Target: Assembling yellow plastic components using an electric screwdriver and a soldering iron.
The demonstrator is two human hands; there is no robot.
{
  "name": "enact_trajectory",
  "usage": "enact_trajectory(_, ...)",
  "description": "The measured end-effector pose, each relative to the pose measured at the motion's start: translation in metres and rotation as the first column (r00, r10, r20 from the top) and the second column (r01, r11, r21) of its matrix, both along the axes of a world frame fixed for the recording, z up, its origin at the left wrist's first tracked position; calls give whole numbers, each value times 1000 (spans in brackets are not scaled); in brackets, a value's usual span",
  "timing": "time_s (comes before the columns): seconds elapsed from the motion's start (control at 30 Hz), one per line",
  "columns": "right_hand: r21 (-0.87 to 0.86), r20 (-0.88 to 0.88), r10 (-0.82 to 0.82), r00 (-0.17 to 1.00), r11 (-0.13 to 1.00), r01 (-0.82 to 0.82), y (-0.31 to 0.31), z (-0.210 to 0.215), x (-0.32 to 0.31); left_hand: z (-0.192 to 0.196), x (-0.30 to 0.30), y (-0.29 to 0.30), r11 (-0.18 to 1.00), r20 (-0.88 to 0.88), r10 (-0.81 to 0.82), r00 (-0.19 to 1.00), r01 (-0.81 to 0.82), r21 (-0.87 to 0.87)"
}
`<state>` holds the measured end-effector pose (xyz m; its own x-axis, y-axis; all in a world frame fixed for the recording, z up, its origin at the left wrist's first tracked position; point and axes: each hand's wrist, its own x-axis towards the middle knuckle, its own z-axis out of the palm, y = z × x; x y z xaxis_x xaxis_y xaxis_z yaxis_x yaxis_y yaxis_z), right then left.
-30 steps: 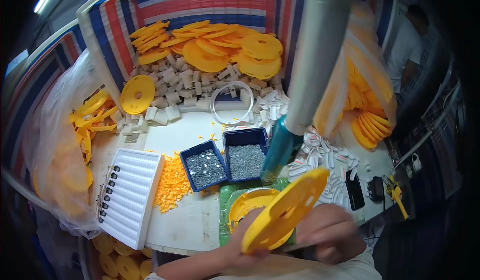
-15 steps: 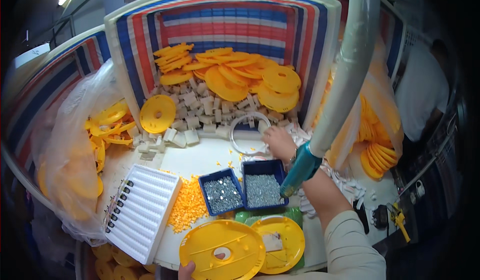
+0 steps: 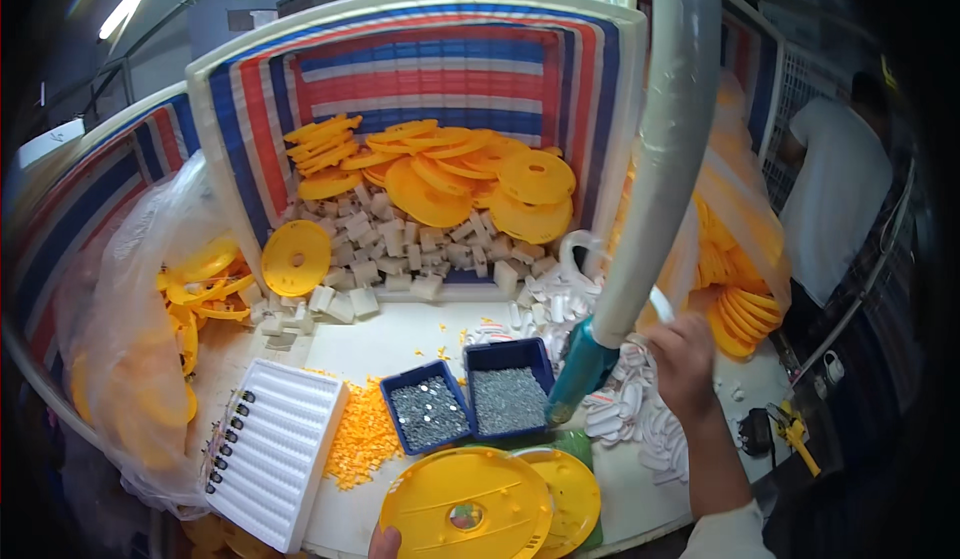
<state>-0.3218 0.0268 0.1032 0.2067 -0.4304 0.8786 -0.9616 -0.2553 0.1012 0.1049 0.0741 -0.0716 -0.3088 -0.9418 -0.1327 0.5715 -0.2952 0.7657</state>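
My left hand (image 3: 385, 542), mostly cut off by the lower edge, grips the left rim of a round yellow plastic disc (image 3: 450, 494) with a hole in its middle. A second yellow disc (image 3: 572, 504) lies partly under it, on something green. My right hand (image 3: 685, 364) is raised at the right, fingers closed on a thin white plastic ring (image 3: 662, 305). A grey pole (image 3: 685, 89) with a teal end (image 3: 582, 371) hides the ring's middle. Below and left of that hand lies a heap of small white plastic parts (image 3: 640, 399).
Two blue bins of small metal parts (image 3: 430, 409) (image 3: 507, 399) stand mid-table beside loose orange bits (image 3: 358, 429) and a white ribbed tray (image 3: 275, 449). Behind, a striped crate (image 3: 420, 84) holds yellow discs and white blocks. Bagged discs flank it; a person (image 3: 835, 179) stands far right.
My right hand has moved right and nearer, carrying the white ring away from the crate's front edge. The disc in my left hand has shifted slightly right and down. The whole view has shifted a little.
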Motion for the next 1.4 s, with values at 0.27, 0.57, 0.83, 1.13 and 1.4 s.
enact_trajectory(0.27,125,75,18,997,992,-28,180,-107,61,34,-52,-31,925,216,-373,902,380,10)
enact_trajectory(0.57,247,132,339,931,899,-362,198,-158,115,91,-95,-19,806,450,-374,811,525,-276)
enact_trajectory(0.83,187,501,-41,864,980,-62,138,-76,75,77,-72,-25,943,185,-210,960,249,-220)
enact_trajectory(1.13,401,774,-41,632,805,-438,76,-79,97,71,-45,-15,984,218,-101,971,130,-121)
enact_trajectory(1.4,374,754,-43,655,849,-374,76,-72,94,40,-39,-17,992,84,-101,991,107,-72)
